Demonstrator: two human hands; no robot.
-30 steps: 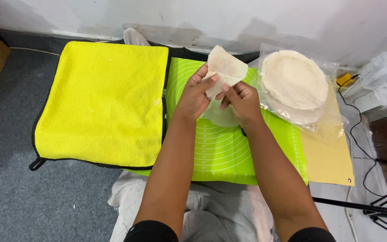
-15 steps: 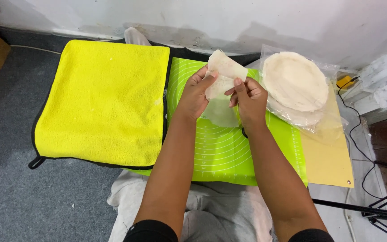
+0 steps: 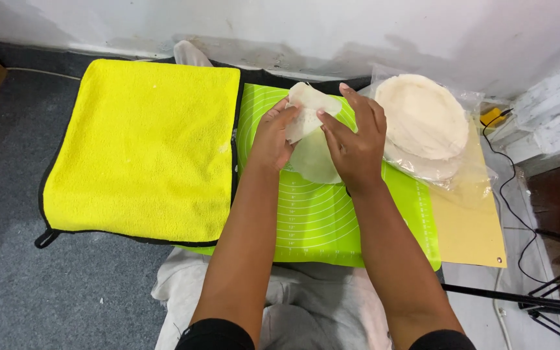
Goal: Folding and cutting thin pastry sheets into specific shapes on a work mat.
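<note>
Stacked flatbreads (image 3: pixel 422 120) block the right; yellow towel (image 3: pixel 144 146) lies open left.

My left grip (image 3: pixel 273 136) and right grip (image 3: pixel 356 137) both pinch folded flatbread (image 3: pixel 306 110), held just above second round flatbread (image 3: pixel 315 162) lying flat on green mat (image 3: pixel 322 220). Right of my hands: stack of flatbreads (image 3: pixel 422 120) on clear plastic bag (image 3: pixel 468 181), tan sheet (image 3: pixel 468 227) under it. Left: yellow towel (image 3: pixel 144 142) spread flat, touching mat edge. Grey carpet (image 3: pixel 34 285) beneath. White wall (image 3: pixel 293 26) behind.
</note>
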